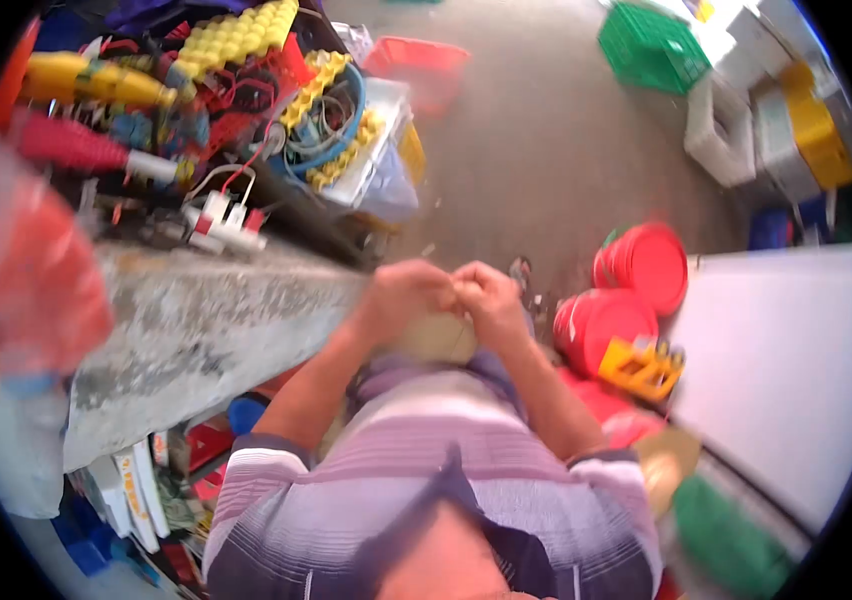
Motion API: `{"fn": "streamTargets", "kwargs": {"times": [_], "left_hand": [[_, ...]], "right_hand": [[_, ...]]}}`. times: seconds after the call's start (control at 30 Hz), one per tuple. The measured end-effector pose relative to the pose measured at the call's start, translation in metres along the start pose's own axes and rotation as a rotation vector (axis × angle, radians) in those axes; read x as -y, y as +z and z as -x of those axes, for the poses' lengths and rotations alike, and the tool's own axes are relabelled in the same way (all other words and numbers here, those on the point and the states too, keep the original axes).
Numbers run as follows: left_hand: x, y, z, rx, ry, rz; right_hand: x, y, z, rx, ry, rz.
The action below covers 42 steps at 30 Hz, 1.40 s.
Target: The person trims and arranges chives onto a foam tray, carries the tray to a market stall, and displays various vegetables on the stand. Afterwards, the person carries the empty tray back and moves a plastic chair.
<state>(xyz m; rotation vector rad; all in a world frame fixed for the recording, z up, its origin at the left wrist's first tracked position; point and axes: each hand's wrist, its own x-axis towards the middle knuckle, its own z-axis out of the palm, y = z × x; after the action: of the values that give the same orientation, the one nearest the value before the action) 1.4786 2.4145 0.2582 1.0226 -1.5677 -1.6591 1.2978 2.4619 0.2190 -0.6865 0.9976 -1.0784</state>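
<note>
My left hand (416,295) and my right hand (488,298) meet in front of my waist, fingertips touching. Both are closed in a pinch. A thin dark strand (462,331) seems to hang below the fingers, but whatever they grip is too small and blurred to name. Under the hands is a pale beige surface (438,340), partly covered by them; its kind is unclear. The left hand is smeared by motion.
To the left runs a worn concrete ledge (196,330) with a white power strip (226,222). Beyond it stands a blue basin (351,105) of cables. On the right are red lidded buckets (652,268), a yellow holder (641,370) and a white tabletop (776,350). A green crate (651,45) lies farther off.
</note>
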Motion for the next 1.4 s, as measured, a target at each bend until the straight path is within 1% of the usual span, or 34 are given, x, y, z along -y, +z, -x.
{"fn": "streamTargets", "kwargs": {"times": [0.03, 0.07, 0.13, 0.2, 0.27, 0.3, 0.33, 0.47, 0.5, 0.63, 0.7, 0.73, 0.83, 0.93, 1.03, 1.1, 1.23, 1.33, 1.4], "left_hand": [[0.000, 0.009, -0.051, -0.022, 0.050, -0.088], [-0.001, 0.019, -0.088, -0.020, 0.051, -0.181], [-0.003, 0.054, -0.114, 0.007, -0.005, -0.297], [-0.017, 0.079, -0.157, -0.025, -0.011, -0.197], [-0.038, 0.094, -0.196, -0.061, -0.048, -0.050], [-0.054, 0.098, -0.214, -0.039, 0.024, -0.093], [-0.058, 0.101, -0.228, -0.047, 0.030, -0.092], [-0.078, 0.112, -0.276, -0.071, 0.090, -0.053], [-0.076, 0.113, -0.285, -0.085, 0.106, -0.036], [-0.081, 0.112, -0.323, -0.113, 0.155, 0.093], [-0.081, 0.111, -0.344, -0.111, 0.145, 0.222], [-0.081, 0.109, -0.357, -0.103, 0.142, 0.287], [-0.076, 0.101, -0.398, -0.109, 0.081, 0.344], [-0.071, 0.090, -0.451, -0.089, 0.125, 0.527], [-0.070, 0.073, -0.513, -0.160, 0.010, 0.647], [-0.079, 0.064, -0.544, -0.172, -0.039, 0.620], [-0.088, 0.037, -0.623, -0.168, -0.045, 0.431], [-0.111, 0.029, -0.669, -0.134, -0.001, 0.554], [-0.133, 0.023, -0.694, -0.093, 0.042, 0.636]], "right_hand": [[0.012, -0.034, -0.025, 0.010, 0.004, -0.007], [0.018, -0.061, -0.043, -0.004, 0.036, -0.050], [0.046, -0.101, -0.054, -0.005, 0.102, -0.121], [0.087, -0.132, -0.073, -0.031, 0.131, -0.164], [0.127, -0.147, -0.092, -0.069, 0.096, -0.247], [0.147, -0.148, -0.100, -0.081, 0.069, -0.311], [0.163, -0.151, -0.106, -0.092, 0.043, -0.373], [0.194, -0.186, -0.135, 0.000, -0.023, -0.289], [0.203, -0.193, -0.143, -0.002, -0.001, -0.244], [0.231, -0.204, -0.172, -0.005, -0.010, -0.217], [0.244, -0.209, -0.190, -0.004, -0.008, -0.227], [0.250, -0.213, -0.201, -0.001, -0.029, -0.232], [0.264, -0.225, -0.234, -0.005, -0.077, -0.263], [0.282, -0.239, -0.279, -0.019, -0.130, -0.279], [0.312, -0.252, -0.335, -0.065, -0.176, -0.191], [0.341, -0.252, -0.355, -0.113, -0.162, -0.109], [0.394, -0.257, -0.412, -0.225, -0.182, 0.216], [0.429, -0.255, -0.445, -0.251, -0.186, 0.034], [0.451, -0.263, -0.464, -0.182, -0.245, 0.052]]}}
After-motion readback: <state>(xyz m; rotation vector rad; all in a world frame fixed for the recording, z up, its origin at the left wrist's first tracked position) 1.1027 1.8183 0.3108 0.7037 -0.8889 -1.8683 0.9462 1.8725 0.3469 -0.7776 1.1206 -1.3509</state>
